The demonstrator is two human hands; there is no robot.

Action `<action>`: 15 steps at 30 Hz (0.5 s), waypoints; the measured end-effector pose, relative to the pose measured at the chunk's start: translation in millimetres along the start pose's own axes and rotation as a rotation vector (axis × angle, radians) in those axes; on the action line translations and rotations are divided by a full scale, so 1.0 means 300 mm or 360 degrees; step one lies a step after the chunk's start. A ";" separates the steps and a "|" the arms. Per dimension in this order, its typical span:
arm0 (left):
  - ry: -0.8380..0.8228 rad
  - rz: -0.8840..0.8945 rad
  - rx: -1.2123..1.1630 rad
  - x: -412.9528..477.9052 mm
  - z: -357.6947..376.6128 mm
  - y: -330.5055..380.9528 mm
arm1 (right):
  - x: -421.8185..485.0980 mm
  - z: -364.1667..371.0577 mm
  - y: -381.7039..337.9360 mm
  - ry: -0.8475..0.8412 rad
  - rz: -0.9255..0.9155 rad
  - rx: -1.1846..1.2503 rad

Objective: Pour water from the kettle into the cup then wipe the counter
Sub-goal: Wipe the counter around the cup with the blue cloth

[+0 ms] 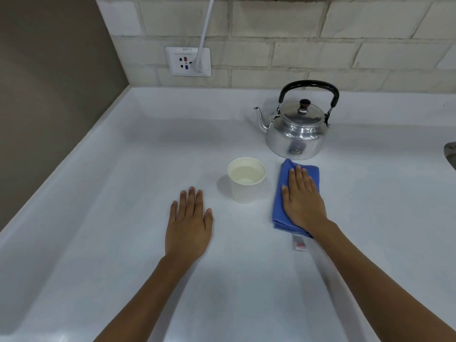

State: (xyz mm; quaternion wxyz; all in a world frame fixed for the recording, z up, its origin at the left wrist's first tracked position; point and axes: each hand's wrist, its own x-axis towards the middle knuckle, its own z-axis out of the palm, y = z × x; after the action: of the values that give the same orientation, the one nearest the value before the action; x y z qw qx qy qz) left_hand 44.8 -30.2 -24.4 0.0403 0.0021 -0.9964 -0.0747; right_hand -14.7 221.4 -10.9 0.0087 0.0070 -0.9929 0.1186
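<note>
A shiny metal kettle (297, 128) with a black handle stands upright at the back right of the white counter (123, 169), spout pointing left. In front of it a white paper cup (246, 180) holds water. Right of the cup lies a folded blue cloth (283, 191) with a small label at its near end. My right hand (302, 201) rests flat on top of the cloth, fingers pointing toward the kettle. My left hand (188, 228) lies flat on the bare counter left of the cup, fingers apart, holding nothing.
A tiled wall runs along the back with a white socket (188, 61) and a white cable (206, 33) plugged into it. A brown wall (49, 95) bounds the counter on the left. A dark object (450, 154) shows at the right edge.
</note>
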 end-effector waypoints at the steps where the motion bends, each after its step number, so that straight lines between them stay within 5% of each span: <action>1: -0.0010 0.0006 -0.0002 0.001 -0.001 -0.001 | 0.010 0.004 -0.023 -0.0018 -0.0047 -0.0003; 7: 0.0020 0.0046 -0.0021 -0.002 0.000 -0.017 | -0.133 0.020 0.015 -0.0026 -0.0439 0.0102; 15: 0.0077 0.0008 -0.0012 -0.002 0.009 -0.001 | -0.001 -0.024 0.081 -0.0192 -0.0515 0.0151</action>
State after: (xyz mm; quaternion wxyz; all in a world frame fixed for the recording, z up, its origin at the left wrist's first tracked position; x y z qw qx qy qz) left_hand 45.3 -30.0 -27.2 0.0647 0.0012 -0.9948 -0.0784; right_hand -14.6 246.6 -9.8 -0.0323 0.1742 -0.9708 0.1617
